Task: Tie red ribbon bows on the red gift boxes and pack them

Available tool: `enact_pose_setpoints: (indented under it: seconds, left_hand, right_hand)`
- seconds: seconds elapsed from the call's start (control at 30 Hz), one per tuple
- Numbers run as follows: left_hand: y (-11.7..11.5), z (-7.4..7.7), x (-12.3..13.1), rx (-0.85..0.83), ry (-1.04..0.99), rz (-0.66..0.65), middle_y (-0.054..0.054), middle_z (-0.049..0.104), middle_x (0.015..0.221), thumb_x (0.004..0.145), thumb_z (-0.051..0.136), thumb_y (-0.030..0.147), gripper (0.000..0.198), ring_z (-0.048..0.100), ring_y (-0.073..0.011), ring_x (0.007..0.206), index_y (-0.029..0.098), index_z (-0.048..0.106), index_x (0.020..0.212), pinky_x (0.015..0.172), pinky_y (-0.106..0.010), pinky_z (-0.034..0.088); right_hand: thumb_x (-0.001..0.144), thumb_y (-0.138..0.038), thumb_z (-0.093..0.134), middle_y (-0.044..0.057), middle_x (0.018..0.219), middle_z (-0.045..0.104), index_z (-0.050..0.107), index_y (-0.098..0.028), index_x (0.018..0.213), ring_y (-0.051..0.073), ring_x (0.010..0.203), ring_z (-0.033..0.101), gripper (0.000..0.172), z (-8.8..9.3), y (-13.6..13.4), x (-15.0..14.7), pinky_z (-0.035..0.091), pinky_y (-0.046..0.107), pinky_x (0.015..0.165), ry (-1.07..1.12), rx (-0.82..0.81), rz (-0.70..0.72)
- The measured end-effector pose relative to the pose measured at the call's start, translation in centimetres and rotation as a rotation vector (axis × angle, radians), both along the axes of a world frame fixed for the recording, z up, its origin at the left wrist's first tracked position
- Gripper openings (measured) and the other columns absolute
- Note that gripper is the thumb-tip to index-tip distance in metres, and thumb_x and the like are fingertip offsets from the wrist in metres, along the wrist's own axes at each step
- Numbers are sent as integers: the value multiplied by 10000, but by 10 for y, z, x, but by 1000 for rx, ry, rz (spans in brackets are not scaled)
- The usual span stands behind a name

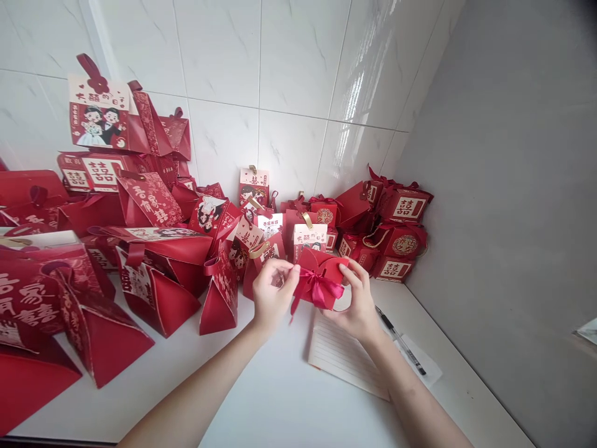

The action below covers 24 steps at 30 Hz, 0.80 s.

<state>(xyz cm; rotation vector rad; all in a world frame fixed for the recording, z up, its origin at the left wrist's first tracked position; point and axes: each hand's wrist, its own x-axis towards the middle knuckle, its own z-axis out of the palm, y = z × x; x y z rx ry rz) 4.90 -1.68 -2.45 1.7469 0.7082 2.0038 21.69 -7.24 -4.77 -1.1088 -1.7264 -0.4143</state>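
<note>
A small red gift box (pixel 332 264) with curved top flaps is held up above the white table. Tied across its front is a bright crimson ribbon bow (pixel 323 291), one tail hanging down at the left. My left hand (pixel 274 292) has thumb and index finger pinched on the ribbon at the box's left side. Around the right side of the box, my right hand (pixel 358 305) grips with fingers on the upper edge and thumb below. The underside of the box is partly hidden by my hands.
Many red boxes with handles (pixel 161 289) crowd the left side, some stacked. More boxes (pixel 403 239) stand in the right corner against the tiled wall (pixel 298 74). Under my right arm lies a lined notebook (pixel 345 358); beside it are a black pen (pixel 402 341) and white paper (pixel 431 367).
</note>
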Motion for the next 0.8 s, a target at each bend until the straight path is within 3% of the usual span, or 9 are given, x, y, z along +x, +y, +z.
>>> enact_pose_setpoints:
  seconds: [0.1, 0.2, 0.27, 0.37, 0.47, 0.57, 0.8]
  left_hand:
    - [11, -3, 0, -214, -103, -12, 25, 573, 622, 732, 586, 201, 59, 540, -84, 535, 172, 540, 707, 517, -189, 446]
    - [20, -7, 0, -432, -120, -147, -2, 608, 713, 716, 582, 262, 123, 578, -111, 590, 173, 563, 799, 560, -222, 477]
    - [23, -9, 2, -582, -70, -280, -50, 651, 888, 729, 573, 311, 230, 630, -162, 783, 179, 587, 918, 663, -261, 506]
    - [20, -12, 4, -738, 68, -469, -82, 610, 1173, 783, 517, 379, 357, 565, -235, 1094, 210, 582, 1091, 804, -324, 499]
    - [17, -14, 5, -732, 142, -572, -73, 602, 1211, 810, 504, 395, 448, 558, -242, 1121, 227, 510, 1226, 888, -367, 477]
    - [17, -17, 6, -639, 161, -587, -63, 650, 1130, 803, 532, 363, 474, 615, -215, 1026, 219, 491, 1252, 930, -360, 468]
    - [21, -21, 8, -523, 216, -569, -84, 642, 1151, 823, 528, 413, 460, 629, -229, 1020, 200, 495, 1229, 897, -370, 504]
  right_hand:
    - [676, -351, 702, 162, 1283, 366, 328, -231, 1324, 319, 1163, 462, 758, 2, 1, -2, 515, 486, 832, 102, -30, -6]
    - [661, -380, 724, 144, 1273, 424, 358, -232, 1284, 283, 1109, 507, 738, 5, 3, -3, 525, 441, 819, 440, -156, 43]
    - [676, -427, 716, 111, 1238, 483, 394, -244, 1234, 257, 1074, 536, 669, 6, 5, -4, 536, 405, 798, 753, -299, 124]
    - [715, -499, 669, 68, 1092, 579, 461, -235, 1131, 210, 907, 608, 535, 8, 8, -5, 565, 332, 677, 1180, -551, 318]
    - [769, -499, 623, 45, 877, 627, 511, -196, 1070, 128, 615, 603, 441, 11, 9, -6, 558, 245, 527, 1470, -837, 496]
    - [830, -493, 558, 37, 730, 618, 532, -156, 1046, 101, 507, 571, 402, 17, 7, -5, 557, 215, 493, 1698, -1050, 576]
    - [895, -536, 408, 38, 723, 610, 518, -157, 1045, 89, 500, 547, 422, 18, 7, 2, 554, 198, 482, 1898, -1127, 748]
